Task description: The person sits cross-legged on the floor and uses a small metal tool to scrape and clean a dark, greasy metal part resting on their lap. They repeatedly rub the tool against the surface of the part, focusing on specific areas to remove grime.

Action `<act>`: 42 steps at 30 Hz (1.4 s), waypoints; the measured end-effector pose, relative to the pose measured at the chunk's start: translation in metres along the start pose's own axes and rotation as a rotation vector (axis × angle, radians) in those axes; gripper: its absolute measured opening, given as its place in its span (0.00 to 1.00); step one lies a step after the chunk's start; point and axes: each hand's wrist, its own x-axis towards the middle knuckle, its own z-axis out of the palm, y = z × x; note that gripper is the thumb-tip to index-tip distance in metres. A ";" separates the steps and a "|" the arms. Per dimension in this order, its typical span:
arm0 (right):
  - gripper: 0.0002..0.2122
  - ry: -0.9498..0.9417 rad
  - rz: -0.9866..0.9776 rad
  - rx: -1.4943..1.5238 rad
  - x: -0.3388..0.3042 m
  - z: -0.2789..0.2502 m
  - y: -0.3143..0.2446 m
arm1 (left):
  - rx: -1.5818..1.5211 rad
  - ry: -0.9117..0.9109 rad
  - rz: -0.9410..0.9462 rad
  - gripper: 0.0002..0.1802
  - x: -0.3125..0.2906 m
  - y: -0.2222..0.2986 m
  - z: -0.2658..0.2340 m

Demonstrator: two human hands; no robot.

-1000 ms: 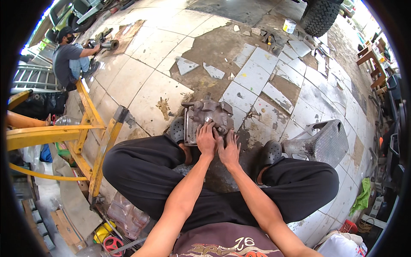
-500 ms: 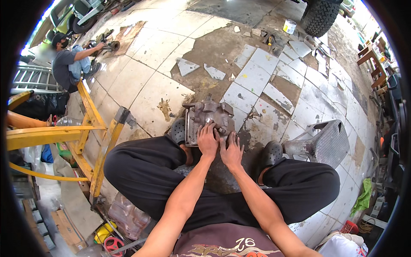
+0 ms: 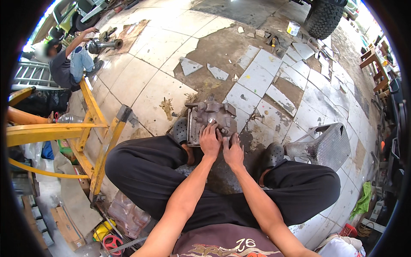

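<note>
The left hand (image 3: 210, 142) is lying loosely spread on the grimy, knobbly metal housing (image 3: 211, 112); the right hand (image 3: 233, 154) is touching its near edge, any pinch hidden; it's sitting between dark clogs (image 3: 273, 155); they're seemingly steadying it; shifting such blocky metal would be calling for firm support.

One head-worn fisheye view faces down and forward, close above the lap (image 3: 214, 212).

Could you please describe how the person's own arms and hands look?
Both forearms are bare, with no sleeves showing. The left hand and right hand wear no gloves, and no watch or bracelet shows. The right fingers look somewhat smudged.
</note>
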 end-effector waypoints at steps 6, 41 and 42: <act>0.36 0.061 -0.120 0.077 -0.006 0.007 0.003 | -0.020 0.021 0.015 0.13 -0.002 -0.003 0.002; 0.36 0.088 -0.147 0.143 -0.009 0.013 0.005 | 0.027 0.013 0.026 0.12 -0.002 -0.004 0.008; 0.35 0.037 -0.056 0.086 -0.009 0.007 0.003 | 0.035 0.015 0.024 0.12 -0.002 -0.005 0.007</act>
